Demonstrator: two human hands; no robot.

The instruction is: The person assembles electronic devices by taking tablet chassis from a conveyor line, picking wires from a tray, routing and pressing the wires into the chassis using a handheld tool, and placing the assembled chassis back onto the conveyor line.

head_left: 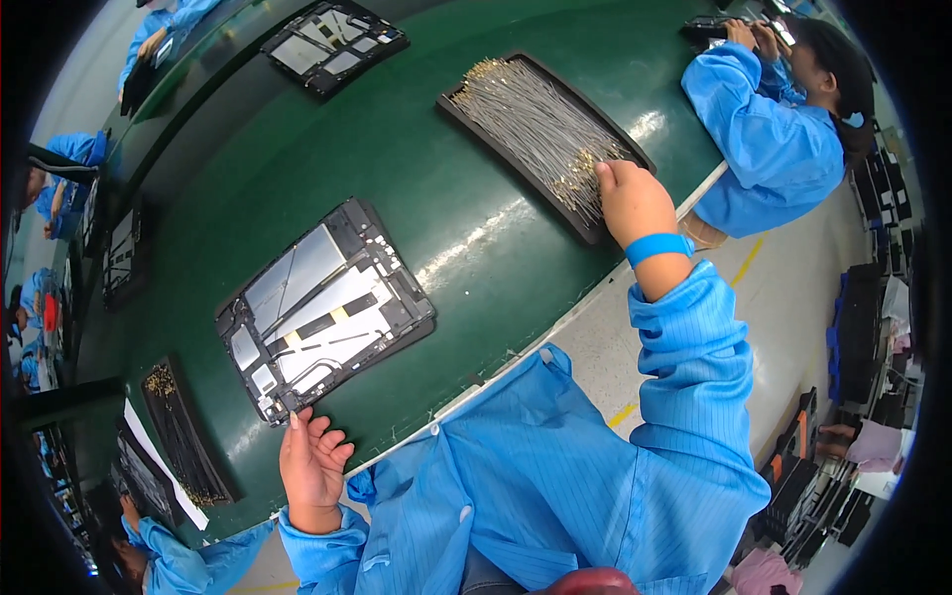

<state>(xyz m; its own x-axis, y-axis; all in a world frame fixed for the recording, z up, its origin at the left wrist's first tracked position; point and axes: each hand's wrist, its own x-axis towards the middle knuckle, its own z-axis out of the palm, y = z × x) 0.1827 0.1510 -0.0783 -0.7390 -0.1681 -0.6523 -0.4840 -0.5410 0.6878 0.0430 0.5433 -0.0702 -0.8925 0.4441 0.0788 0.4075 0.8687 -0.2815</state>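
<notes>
An opened tablet-like device (327, 307) lies on the green table with its silver battery plates, black frame and flat ribbons bared. It seems to rest on another dark panel. At its near left corner is my left hand (312, 461), thumb tip against the edge, fingers loosely bent and apart. Further right, a long black tray (635, 149) holds a heap of thin grey cables (540, 119) with gold-coloured ends. My right hand (637, 206), a blue band on the wrist, pinches at the gold ends on the tray's near side; the fingertips partly hide what they grip.
Another opened device (332, 45) lies at the far side, and one more (121, 258) at the left. A dark tray of black cables (183, 436) sits near left beside a white strip (164, 466). Co-workers in blue sit right (773, 129), near left (188, 560) and across the table.
</notes>
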